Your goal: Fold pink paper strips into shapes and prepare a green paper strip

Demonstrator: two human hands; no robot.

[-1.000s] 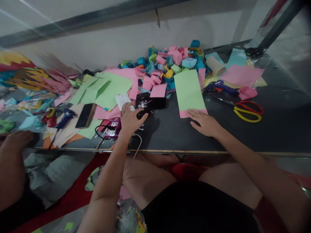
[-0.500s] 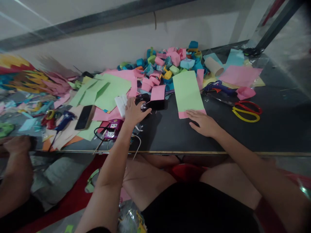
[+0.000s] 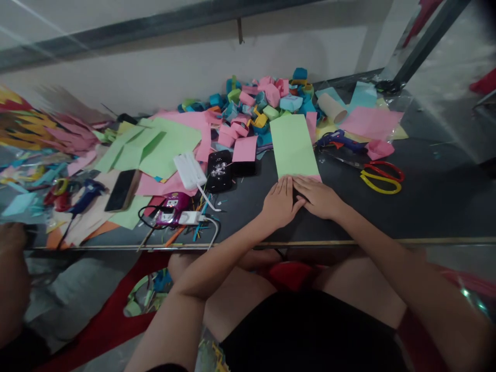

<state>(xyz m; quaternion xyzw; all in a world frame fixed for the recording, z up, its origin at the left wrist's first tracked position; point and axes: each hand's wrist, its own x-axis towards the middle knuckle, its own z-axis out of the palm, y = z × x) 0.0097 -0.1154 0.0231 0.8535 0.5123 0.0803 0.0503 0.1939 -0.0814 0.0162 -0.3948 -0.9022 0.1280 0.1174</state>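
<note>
A long light-green paper sheet (image 3: pixel 294 144) lies on the dark table in front of me, with a pink strip (image 3: pixel 315 178) along its near edge. My left hand (image 3: pixel 281 199) rests flat on that near edge, fingers stretched out. Beside it, my right hand (image 3: pixel 318 197) lies flat on the pink strip, its fingertips touching those of the left. Both hands cover most of the strip. Left of the sheet are a small black box with a pink top (image 3: pixel 245 150), a black phone (image 3: pixel 219 170) and a white power bank (image 3: pixel 189 170) with a cable.
Folded paper pieces (image 3: pixel 267 98) are heaped behind the sheet. On the right lie scissors (image 3: pixel 382 177), a glue gun (image 3: pixel 343 139) and a cardboard tube (image 3: pixel 332 107). Green sheets (image 3: pixel 170 144), another phone (image 3: pixel 122 190) and a purple power strip (image 3: pixel 172 206) lie left. A co-worker's arm (image 3: pixel 13 279) is at far left.
My left hand has moved right, from beside the black phone and power bank to the near edge of the green sheet. My right hand stays on the strip. The view has shifted slightly.
</note>
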